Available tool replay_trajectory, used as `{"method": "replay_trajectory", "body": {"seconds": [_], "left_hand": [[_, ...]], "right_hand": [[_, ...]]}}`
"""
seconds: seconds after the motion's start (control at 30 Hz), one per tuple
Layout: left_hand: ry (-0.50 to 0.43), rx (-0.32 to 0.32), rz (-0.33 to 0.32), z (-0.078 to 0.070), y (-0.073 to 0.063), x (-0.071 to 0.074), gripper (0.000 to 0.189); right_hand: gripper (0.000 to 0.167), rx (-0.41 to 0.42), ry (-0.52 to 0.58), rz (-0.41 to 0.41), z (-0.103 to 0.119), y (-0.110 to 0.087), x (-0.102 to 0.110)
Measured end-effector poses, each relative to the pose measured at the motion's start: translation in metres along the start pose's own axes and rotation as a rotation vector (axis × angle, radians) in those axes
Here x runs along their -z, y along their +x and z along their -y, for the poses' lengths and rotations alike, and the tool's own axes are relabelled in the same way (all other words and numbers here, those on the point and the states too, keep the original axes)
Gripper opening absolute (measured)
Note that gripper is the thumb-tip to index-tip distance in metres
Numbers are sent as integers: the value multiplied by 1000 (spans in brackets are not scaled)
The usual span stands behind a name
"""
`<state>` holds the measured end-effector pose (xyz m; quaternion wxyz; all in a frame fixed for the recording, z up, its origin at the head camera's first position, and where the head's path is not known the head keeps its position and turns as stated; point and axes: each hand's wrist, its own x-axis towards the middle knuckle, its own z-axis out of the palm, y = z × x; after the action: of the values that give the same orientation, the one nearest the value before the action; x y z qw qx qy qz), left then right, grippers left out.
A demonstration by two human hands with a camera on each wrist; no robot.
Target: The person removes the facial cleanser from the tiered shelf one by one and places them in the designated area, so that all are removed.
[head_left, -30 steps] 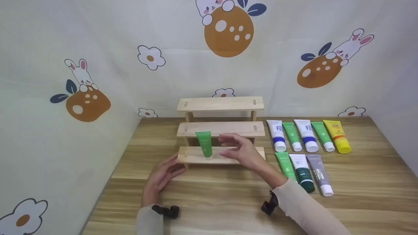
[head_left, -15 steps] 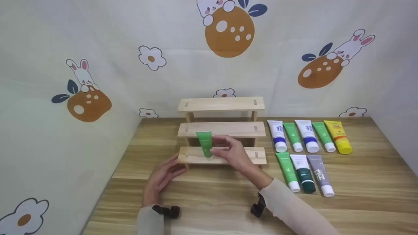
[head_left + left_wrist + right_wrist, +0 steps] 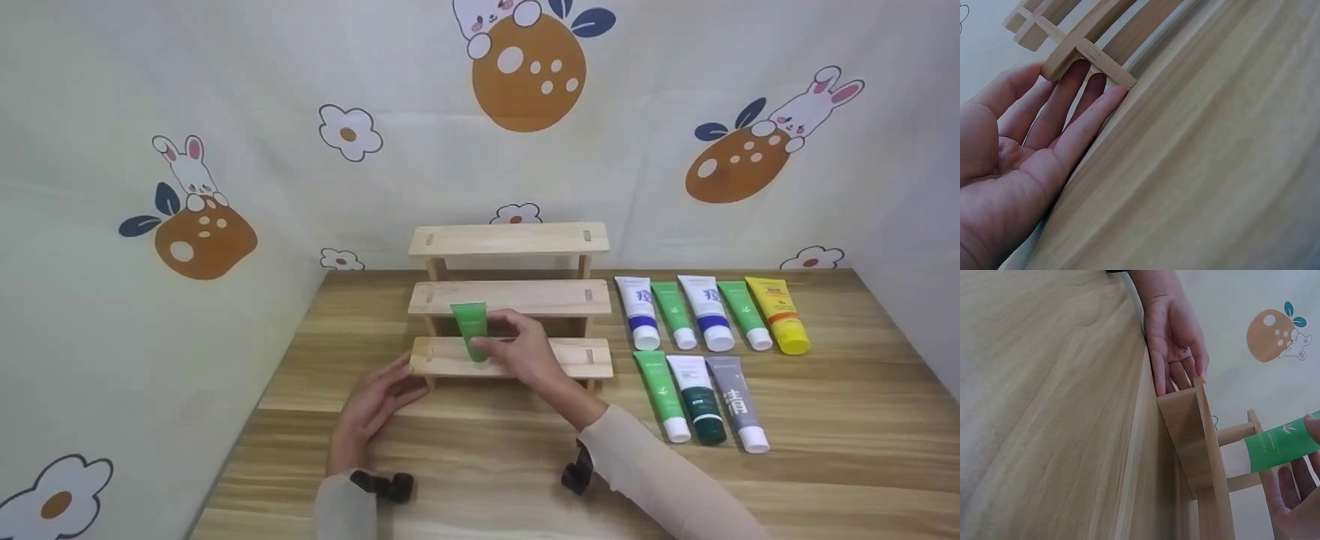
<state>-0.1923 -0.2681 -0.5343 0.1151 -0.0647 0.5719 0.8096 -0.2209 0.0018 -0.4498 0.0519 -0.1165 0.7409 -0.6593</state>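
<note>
A three-tier wooden display stand (image 3: 517, 298) stands at the back of the table. On its lowest tier a small green squeeze tube (image 3: 470, 321) stands cap down. My right hand (image 3: 529, 356) pinches this tube from the right, thumb in front and fingers behind; the right wrist view shows its white cap (image 3: 1234, 458) at the lowest board. My left hand (image 3: 375, 401) holds the left end of the stand's lowest tier. In the left wrist view, the thumb touches the board's corner and the other fingers (image 3: 1053, 118) reach under it by the leg.
Right of the stand, several tubes lie in two rows. The back row has white-and-blue tubes (image 3: 637, 311), green ones and a yellow tube (image 3: 778, 315). In front lie a green tube (image 3: 663, 394), a white-and-dark-green tube (image 3: 697, 397) and a grey tube (image 3: 739, 401).
My right hand has moved left from beside the green squeeze tube and now pinches it. The tube keeps its place on the lowest tier. My left hand has not moved.
</note>
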Motion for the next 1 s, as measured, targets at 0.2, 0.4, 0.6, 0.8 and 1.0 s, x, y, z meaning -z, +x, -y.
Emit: {"method": "replay_trajectory", "body": {"seconds": [0.2,0.4,0.6,0.8,1.0], "left_hand": [[-10,4,0,0,1,-1,58],[-6,-6,18,0,1,0,55],[3,-18,24,0,0,0,56],[-7,-22,21,0,1,-1,54],[-10,-19,1,1,1,-2,54]], "right_hand": [[35,75,-64,9,4,3,1],[35,100,-52,48,11,-4,6],[36,84,-11,48,22,-15,18],[34,62,23,1,28,-24,39],[35,44,19,-21,30,-32,58]]}}
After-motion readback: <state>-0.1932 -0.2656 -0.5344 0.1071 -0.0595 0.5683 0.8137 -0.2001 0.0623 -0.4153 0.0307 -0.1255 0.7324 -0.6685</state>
